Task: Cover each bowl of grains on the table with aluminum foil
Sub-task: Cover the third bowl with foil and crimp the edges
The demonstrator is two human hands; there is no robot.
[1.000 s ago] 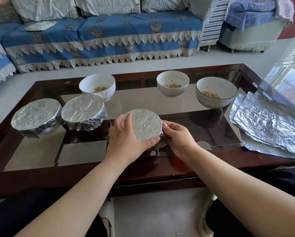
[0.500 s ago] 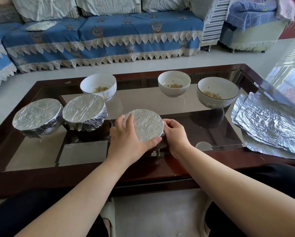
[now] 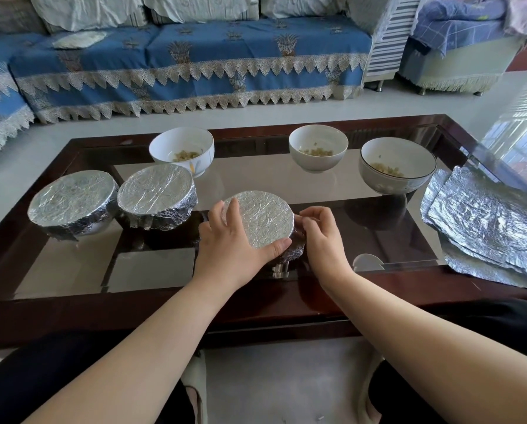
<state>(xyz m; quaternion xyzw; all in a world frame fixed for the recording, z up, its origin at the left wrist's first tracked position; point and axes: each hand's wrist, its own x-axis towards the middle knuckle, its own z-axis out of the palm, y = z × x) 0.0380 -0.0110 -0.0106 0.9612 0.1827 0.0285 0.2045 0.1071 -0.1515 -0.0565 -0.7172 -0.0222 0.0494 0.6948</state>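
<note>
A foil-covered bowl [image 3: 260, 218] sits near the front middle of the glass table [image 3: 152, 270]. My left hand [image 3: 230, 243] curls round its left side, thumb under the near rim. My right hand [image 3: 323, 234] pinches the foil at its right edge. Two more foil-covered bowls [image 3: 72, 198] [image 3: 156, 194] stand at the left. Three open white bowls with grains [image 3: 182, 151] [image 3: 317, 146] [image 3: 396, 163] stand along the back. Loose foil sheets [image 3: 488, 221] lie at the right end.
The table has a dark wooden frame [image 3: 164, 313] close to my knees. A blue sofa [image 3: 195, 56] runs behind the table, and a footstool [image 3: 457, 65] stands at the back right. Pale floor lies between them.
My right hand has shifted slightly along the bowl's right edge, its fingers now raised and pinching the foil. My left hand stays in place on the bowl.
</note>
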